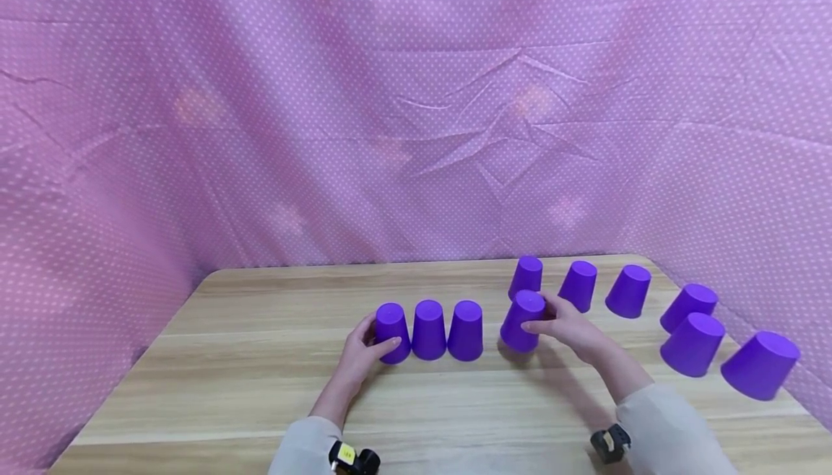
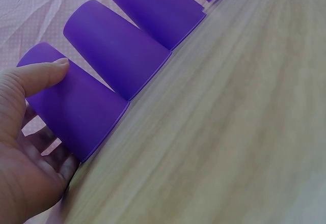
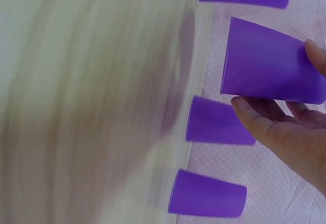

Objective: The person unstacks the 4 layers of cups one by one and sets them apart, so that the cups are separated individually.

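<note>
Holding an upside-down purple cup just above the table, lower right of ctr, the R hand could topple the 3-cup row at lower ctr if it swung too far left, w/ the L hand gripping that row's leftmost cup.

A purple cup, raised upside down, is near three inverted cups.

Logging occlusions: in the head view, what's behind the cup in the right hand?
Behind the held cup stands another cup on the table, its top and most of its side visible. The held cup hides its lower right edge.
</note>
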The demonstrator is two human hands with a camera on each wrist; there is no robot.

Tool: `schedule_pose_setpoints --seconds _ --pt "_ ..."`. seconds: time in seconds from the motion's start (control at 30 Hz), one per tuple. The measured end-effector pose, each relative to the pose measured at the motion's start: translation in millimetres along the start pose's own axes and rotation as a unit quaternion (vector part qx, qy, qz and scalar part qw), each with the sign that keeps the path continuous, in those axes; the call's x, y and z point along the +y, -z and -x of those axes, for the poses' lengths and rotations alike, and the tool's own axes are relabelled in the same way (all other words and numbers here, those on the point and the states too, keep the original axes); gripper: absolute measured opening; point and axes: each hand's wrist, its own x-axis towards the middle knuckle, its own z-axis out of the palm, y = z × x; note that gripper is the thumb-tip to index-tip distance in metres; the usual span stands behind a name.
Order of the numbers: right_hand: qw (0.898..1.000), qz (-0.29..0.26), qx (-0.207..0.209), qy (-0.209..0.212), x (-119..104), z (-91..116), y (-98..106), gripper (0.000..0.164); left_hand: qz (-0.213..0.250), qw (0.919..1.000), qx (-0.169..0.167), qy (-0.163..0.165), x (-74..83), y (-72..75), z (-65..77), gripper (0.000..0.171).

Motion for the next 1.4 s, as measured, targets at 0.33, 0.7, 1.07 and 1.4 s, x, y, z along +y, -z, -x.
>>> schedule_pose_setpoints --seconds 0.33,0.7,1.07,1.4 --pt "0.999 0.024 0.035 0.007 9 16 30 0.057 -0.002 1.0 0.002 0.001 -1.1 -0.8 0.0 0.065" --pt "0.995 0.066 0.076 0.002 17 33 57 0.054 -0.001 1.0 0.002 0.001 -3.2 -0.1 -1.9 0.066" --pt "0.991 0.045 0.121 -0.042 37 46 76 0.068 -0.008 0.9999 0.007 0.005 -6.6 -0.9 -2.8 0.065" --pt "0.987 0.075 0.125 -0.061 49 48 84 0.068 -0.006 0.9999 0.007 0.005 -5.4 -0.6 -2.7 0.065"
